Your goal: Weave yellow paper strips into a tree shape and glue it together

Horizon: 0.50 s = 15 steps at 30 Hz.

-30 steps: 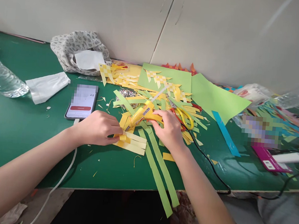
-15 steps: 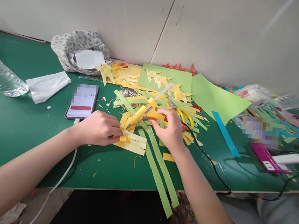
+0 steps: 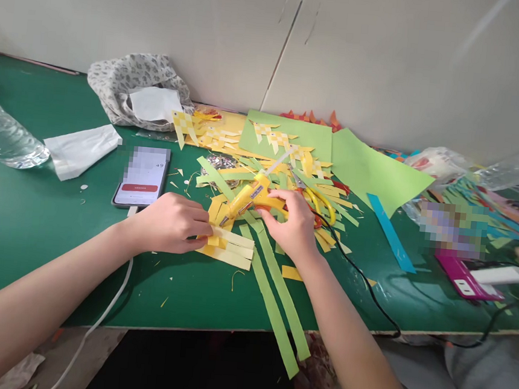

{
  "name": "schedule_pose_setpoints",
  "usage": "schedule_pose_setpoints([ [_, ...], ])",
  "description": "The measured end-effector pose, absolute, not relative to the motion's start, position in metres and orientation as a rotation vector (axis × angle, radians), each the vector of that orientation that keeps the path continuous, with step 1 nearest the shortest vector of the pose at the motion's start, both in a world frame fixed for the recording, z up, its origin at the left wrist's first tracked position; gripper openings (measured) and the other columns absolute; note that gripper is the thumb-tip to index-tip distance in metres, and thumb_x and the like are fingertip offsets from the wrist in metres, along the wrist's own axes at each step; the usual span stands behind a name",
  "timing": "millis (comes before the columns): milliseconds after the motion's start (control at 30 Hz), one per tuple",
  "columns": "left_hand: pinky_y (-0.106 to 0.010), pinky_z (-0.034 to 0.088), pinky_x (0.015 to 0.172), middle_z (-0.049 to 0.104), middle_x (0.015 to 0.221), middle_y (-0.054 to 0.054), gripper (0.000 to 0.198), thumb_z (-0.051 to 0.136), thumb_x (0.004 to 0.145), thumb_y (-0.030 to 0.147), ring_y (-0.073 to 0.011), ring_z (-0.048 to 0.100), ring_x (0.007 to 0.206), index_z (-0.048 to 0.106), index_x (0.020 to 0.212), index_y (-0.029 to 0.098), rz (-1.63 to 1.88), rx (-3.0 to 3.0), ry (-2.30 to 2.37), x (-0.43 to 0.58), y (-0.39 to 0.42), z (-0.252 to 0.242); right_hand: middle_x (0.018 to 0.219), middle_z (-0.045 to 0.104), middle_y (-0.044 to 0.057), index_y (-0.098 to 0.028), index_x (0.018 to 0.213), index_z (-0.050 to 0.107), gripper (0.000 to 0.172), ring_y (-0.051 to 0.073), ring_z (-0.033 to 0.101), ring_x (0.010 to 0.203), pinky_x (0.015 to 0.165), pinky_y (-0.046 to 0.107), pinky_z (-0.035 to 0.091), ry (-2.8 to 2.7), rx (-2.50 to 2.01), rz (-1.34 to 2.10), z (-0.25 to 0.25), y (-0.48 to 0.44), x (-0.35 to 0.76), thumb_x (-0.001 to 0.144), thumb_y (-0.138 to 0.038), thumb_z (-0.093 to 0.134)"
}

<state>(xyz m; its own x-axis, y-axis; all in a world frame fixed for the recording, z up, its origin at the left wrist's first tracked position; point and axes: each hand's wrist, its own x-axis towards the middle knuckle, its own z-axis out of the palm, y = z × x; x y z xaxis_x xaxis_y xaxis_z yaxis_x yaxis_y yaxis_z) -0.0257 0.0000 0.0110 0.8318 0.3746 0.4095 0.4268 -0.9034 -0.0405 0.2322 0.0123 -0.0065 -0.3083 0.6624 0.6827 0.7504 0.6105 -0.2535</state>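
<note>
My right hand [image 3: 294,225] is wrapped round the handle of a yellow glue gun [image 3: 247,198], a glue stick jutting from its back end. Its nozzle points down and left, close over a piece of woven yellow paper strips [image 3: 232,248]; whether it touches cannot be made out. My left hand [image 3: 177,223] pinches the left end of that woven piece against the table. Two long green paper strips [image 3: 276,293] run from beneath the glue gun over the table's front edge. Scissors with yellow handles [image 3: 324,205] lie just behind my right hand.
A charging phone [image 3: 142,175] lies behind my left hand. Water bottle [image 3: 8,130] and tissue [image 3: 81,150] are at left, a patterned cloth bag [image 3: 114,85] at the back. Woven paper fish [image 3: 280,139] lie by green sheets [image 3: 375,168]. A magenta power strip [image 3: 465,279] is at right.
Almost nothing differs. The glue gun has shifted very slightly within the view; both hands keep their grip and place.
</note>
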Motion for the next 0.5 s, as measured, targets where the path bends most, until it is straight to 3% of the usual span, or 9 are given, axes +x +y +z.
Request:
schedule_pose_setpoints([
  [500,-0.024,0.036,0.046,0.065,0.061,0.002,0.013,0.052,0.082,0.024,-0.0124,0.060,0.055,0.065,0.081,0.022,-0.651,-2.887,-0.730,-0.0264,-0.0002,0.0084,0.093,0.063,0.004,-0.023,0.098,0.050,0.033,0.020,0.061,0.086,0.076,0.038,0.053,-1.975,-1.211,0.018,-0.0074,0.0136,0.2291,0.071,-0.025,0.069],
])
